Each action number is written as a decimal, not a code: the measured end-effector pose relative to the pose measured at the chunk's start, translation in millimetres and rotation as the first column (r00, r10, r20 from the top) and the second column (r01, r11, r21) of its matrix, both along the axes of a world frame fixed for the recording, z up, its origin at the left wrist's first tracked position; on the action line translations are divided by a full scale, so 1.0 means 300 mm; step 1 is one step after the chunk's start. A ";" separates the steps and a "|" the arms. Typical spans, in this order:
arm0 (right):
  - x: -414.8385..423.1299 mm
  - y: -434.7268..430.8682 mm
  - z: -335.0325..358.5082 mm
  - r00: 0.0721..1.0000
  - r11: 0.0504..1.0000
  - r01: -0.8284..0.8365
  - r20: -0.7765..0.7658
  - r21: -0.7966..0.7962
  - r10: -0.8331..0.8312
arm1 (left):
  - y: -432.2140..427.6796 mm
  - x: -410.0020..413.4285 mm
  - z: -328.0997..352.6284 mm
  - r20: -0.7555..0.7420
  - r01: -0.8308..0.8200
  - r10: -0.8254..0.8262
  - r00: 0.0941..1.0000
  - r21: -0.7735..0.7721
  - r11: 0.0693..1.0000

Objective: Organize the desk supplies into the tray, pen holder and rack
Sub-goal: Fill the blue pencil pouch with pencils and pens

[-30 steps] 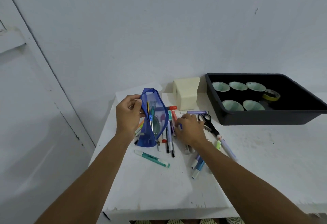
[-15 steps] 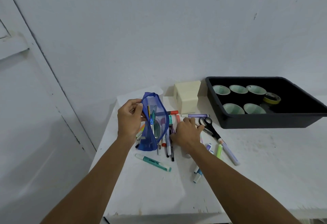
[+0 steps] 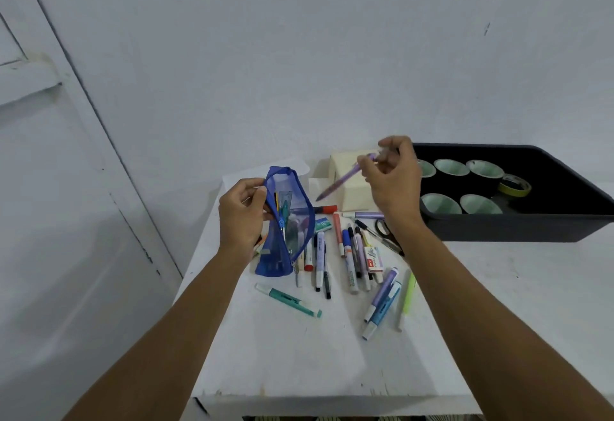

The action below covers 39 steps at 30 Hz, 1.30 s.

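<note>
Right hand (image 3: 390, 176) is raised above the far middle of the surface, its fingers pinched together on a purple pen (image 3: 344, 177) that slants down to the left in front of a cream box (image 3: 352, 188). Behind everything, a plain pale wall (image 3: 299, 55) fills the upper view, with a white panelled door (image 3: 50, 188) at the left. The white surface (image 3: 299, 354) runs from that wall to its scuffed near edge. At the right, a black tray (image 3: 548, 221) sits on it and holds five dark cups with pale green insides (image 3: 450, 168) and a roll of yellowish tape (image 3: 515, 184); the right wrist covers the tray's near left corner.

Left hand (image 3: 241, 214) is closed on the top edge of a blue mesh pouch (image 3: 287, 224), which stands on end, unzipped, with a few tools showing through the mesh. Between the pouch and the tray lies a loose scatter of pens and markers (image 3: 349, 254), black scissors (image 3: 387, 234) partly under the right forearm, and a small white eraser (image 3: 373, 257). Nearer, a teal highlighter (image 3: 287, 299) lies apart, and purple, blue and green highlighters (image 3: 387, 301) lie side by side.
</note>
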State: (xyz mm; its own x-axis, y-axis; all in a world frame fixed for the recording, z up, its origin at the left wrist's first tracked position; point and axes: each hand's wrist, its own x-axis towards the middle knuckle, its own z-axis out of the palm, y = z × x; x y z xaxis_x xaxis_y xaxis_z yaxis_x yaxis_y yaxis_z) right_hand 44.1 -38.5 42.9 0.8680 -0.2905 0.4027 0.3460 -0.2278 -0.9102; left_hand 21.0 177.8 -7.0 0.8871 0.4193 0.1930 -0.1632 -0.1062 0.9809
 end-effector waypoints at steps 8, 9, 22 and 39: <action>-0.012 0.089 -0.023 0.915 0.897 -0.393 -0.183 -0.205 0.359 | -0.051 -0.010 0.007 0.008 0.032 -0.032 0.999 -0.001 1.000; -0.006 0.069 -0.051 0.925 0.914 -0.363 -0.190 -0.180 0.330 | -0.052 -0.013 0.006 0.008 0.033 -0.033 0.999 -0.010 0.999; -0.161 -0.258 -0.443 0.909 0.469 -0.365 -0.418 -0.804 -0.010 | -0.097 -0.016 -0.017 -0.028 0.010 -0.009 1.000 0.029 1.000; -0.279 -0.318 -0.545 0.949 0.493 -0.214 -0.299 -0.843 -0.099 | -0.259 -0.045 0.002 -0.023 0.064 -0.065 0.998 -0.044 0.997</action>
